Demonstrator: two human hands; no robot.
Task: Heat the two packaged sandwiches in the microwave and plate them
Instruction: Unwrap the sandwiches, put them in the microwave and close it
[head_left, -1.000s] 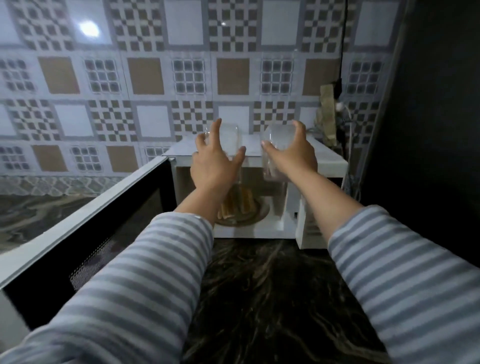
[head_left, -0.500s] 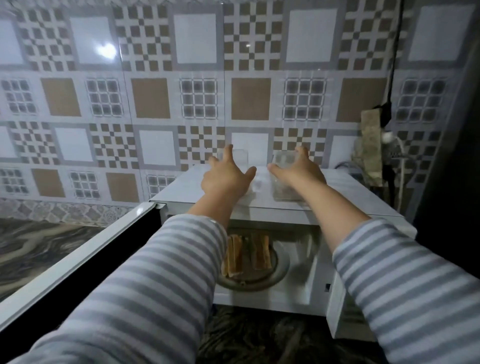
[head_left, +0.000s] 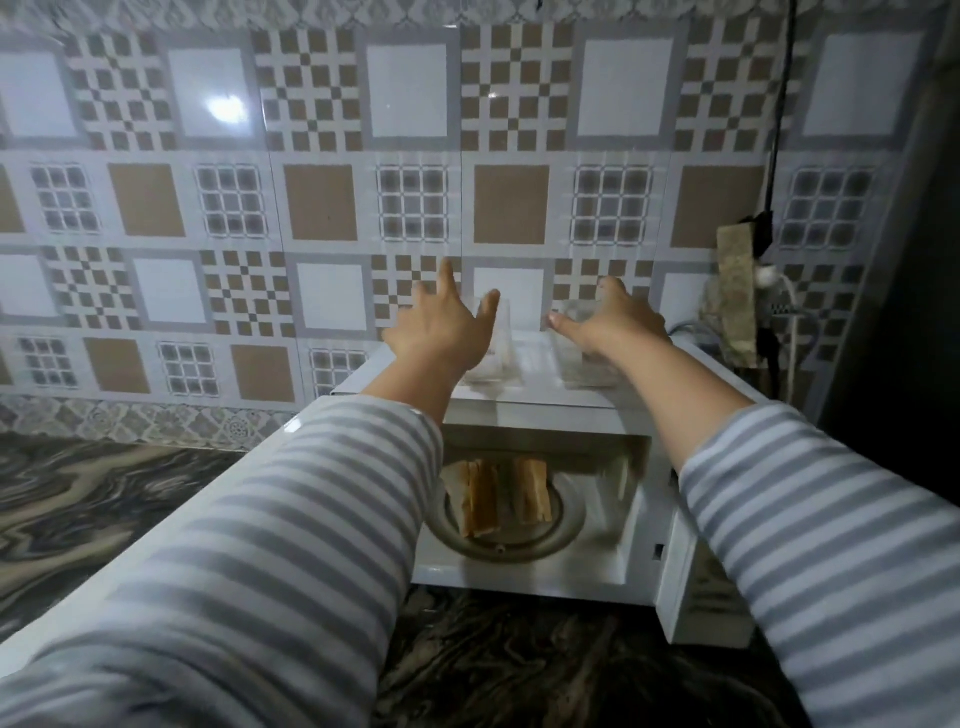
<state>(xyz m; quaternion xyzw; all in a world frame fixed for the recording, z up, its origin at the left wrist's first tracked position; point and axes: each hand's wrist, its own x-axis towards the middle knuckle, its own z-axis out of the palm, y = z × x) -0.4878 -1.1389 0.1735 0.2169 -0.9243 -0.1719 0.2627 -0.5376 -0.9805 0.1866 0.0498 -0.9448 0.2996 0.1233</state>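
Two unwrapped sandwiches, the left sandwich (head_left: 475, 496) and the right sandwich (head_left: 530, 491), stand side by side on the glass turntable (head_left: 566, 519) inside the open white microwave (head_left: 535, 577). Two empty clear plastic packages rest on the microwave's top. My left hand (head_left: 439, 332) hovers with its fingers spread just beside the left package (head_left: 501, 353). My right hand (head_left: 613, 322) lies over the right package (head_left: 579, 366), thumb and fingers around it.
The microwave door (head_left: 311, 421) swings out to the left, mostly hidden under my left sleeve. A patterned tile wall stands close behind. Cords and a plug block (head_left: 735, 301) hang at the right beside a dark tall surface (head_left: 893, 312). Dark marbled counter (head_left: 78, 509) runs left and in front.
Both hands carried the clear packages up from the microwave's opening and set them on its top. My left hand's fingers have opened off its package.
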